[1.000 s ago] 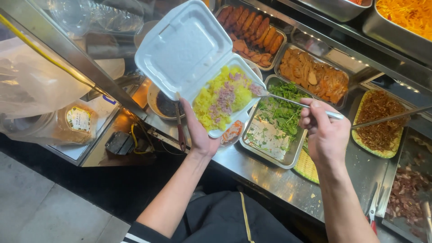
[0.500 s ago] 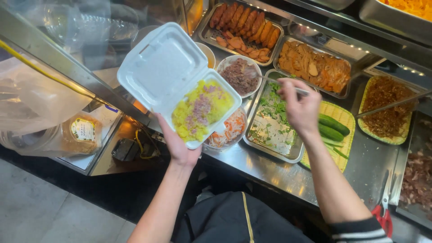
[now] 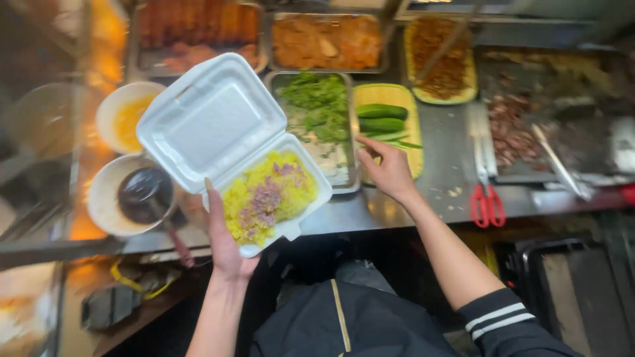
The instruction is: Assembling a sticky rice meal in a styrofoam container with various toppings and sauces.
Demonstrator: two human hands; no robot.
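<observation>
Now: left hand point(image 3: 225, 241) gripping open foam box point(image 3: 225, 142) from below, held over counter's point(image 3: 443, 172) near edge; yellow rice point(image 3: 268, 195) in lower half, lid tilted up. Right hand point(image 3: 387, 168) loose, fingers curled, grasping nothing, touching yellow mat point(image 3: 390, 96) of cucumbers point(image 3: 380, 118). Greens tray point(image 3: 317, 106) between box and mat. Red scissors point(image 3: 486, 198) near right edge.

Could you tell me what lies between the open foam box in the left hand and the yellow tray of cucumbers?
In the head view, the steel pan of green herbs lies between the foam box and the cucumber tray. The right hand hovers at the cucumber tray's near edge.
</observation>
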